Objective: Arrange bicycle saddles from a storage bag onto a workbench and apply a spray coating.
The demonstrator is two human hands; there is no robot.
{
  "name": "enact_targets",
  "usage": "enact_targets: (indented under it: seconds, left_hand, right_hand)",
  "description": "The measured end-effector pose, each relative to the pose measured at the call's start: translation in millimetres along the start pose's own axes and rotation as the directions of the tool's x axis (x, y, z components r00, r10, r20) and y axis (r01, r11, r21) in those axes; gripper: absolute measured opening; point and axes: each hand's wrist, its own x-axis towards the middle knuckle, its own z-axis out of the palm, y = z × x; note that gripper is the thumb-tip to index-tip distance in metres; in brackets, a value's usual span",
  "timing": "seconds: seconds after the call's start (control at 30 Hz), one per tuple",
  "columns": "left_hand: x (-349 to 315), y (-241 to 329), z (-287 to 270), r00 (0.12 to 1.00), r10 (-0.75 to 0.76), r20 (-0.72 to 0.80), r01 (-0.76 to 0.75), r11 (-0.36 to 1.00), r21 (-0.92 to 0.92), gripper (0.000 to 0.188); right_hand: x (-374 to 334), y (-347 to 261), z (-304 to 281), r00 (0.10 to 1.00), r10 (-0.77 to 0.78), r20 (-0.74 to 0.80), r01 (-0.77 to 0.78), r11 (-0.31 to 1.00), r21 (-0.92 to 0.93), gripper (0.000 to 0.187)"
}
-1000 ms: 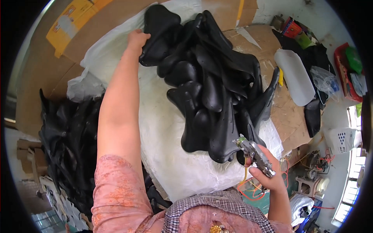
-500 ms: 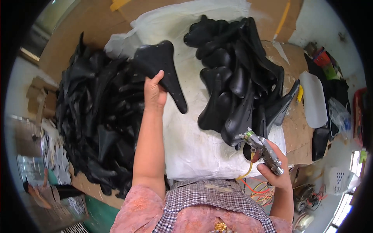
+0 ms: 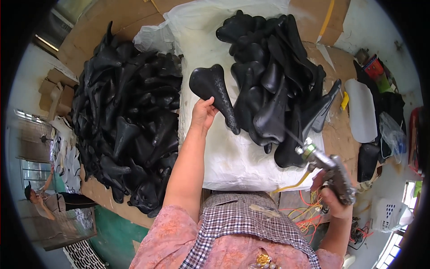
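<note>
My left hand [image 3: 205, 113] grips a black bicycle saddle [image 3: 209, 85] near its middle, thumb on top, over the white-covered surface. Whitish specks show along the saddle's narrow nose. In my right hand [image 3: 332, 197] is a metal spray gun [image 3: 329, 163] with a yellow hose [image 3: 293, 183]. A faint streak of spray leaves its nozzle toward the upper left. Between the held saddle and the gun lies a heap of black saddles [image 3: 273, 85], overlapping one another. A larger pile of black saddles [image 3: 130, 116] lies to the left of my left forearm.
White sheeting [image 3: 228, 166] covers the table, with cardboard [image 3: 338, 121] to its right. A pale flat board [image 3: 362, 112] and plastic bags are at the right edge. Coloured hoses [image 3: 309, 219] hang below. Another person [image 3: 51, 201] stands far left.
My left hand has carried the saddle right and slightly down, away from the left pile. My right hand has moved the gun slightly right, and spray now shows at its nozzle.
</note>
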Motion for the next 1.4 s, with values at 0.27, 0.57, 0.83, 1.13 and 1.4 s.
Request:
enact_targets:
  seconds: [0.27,0.57,0.83,1.13,1.4]
  left_hand:
    - [-25,5,-2,1.0,-0.004,-0.015,0.005,0.997,0.073,0.028]
    - [-47,-1,12,0.996,-0.084,0.008,0.08,0.972,0.223,0.028]
    - [-48,69,60,0.963,0.269,0.032,-0.271,0.96,0.072,0.026]
    - [-49,11,72,0.985,0.145,-0.096,-0.154,0.984,-0.086,0.025]
    - [-4,22,64,0.954,0.286,-0.09,-0.25,0.924,0.289,0.039]
  right_hand:
    - [-44,-5,-37,0.963,0.159,0.217,-0.102,0.962,-0.251,0.058]
    - [-65,-5,-44,0.992,0.061,-0.107,-0.049,0.992,0.112,0.066]
    - [-109,-10,-77,0.992,0.075,0.101,-0.069,0.996,-0.056,0.063]
    - [-130,-9,-84,0.996,-0.001,-0.093,0.008,0.997,0.071,0.069]
    - [-141,10,-66,0.99,0.105,-0.095,-0.113,0.99,-0.084,0.061]
